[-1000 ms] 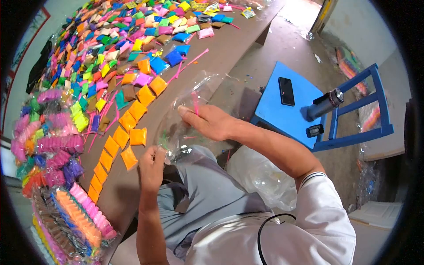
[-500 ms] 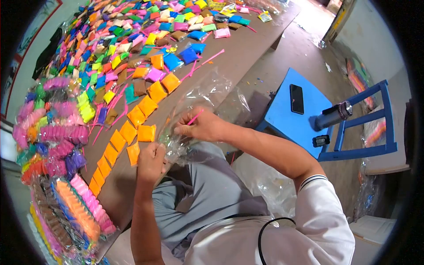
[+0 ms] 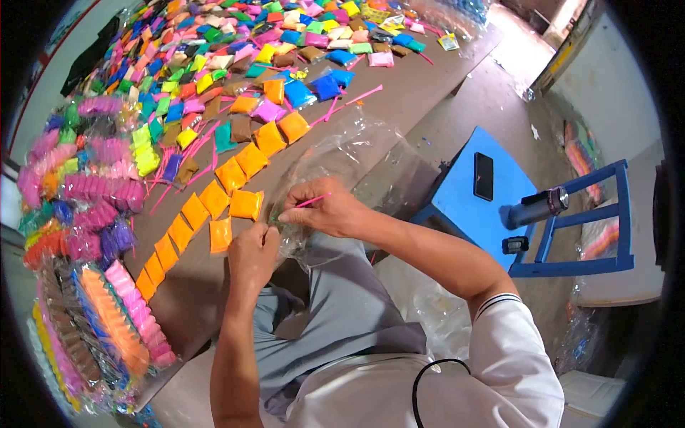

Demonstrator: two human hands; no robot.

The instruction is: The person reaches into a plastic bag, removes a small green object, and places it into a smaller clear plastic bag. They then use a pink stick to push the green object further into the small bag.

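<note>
The curled left hand [image 3: 252, 253] pinches the clear bag [image 3: 349, 151]; beside it, the right hand [image 3: 327, 211], fingers closed, holds a pink stick [image 3: 313, 201].

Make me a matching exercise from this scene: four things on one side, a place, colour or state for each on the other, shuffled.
Things:
1. phone
2. orange packets
3. thin pink strip
4. chair

Matches:
A. held in the right hand
B. blue
C. lying on a seat
D. mostly lined up on the table

Right pairs: 1-C, 2-D, 3-A, 4-B
</note>
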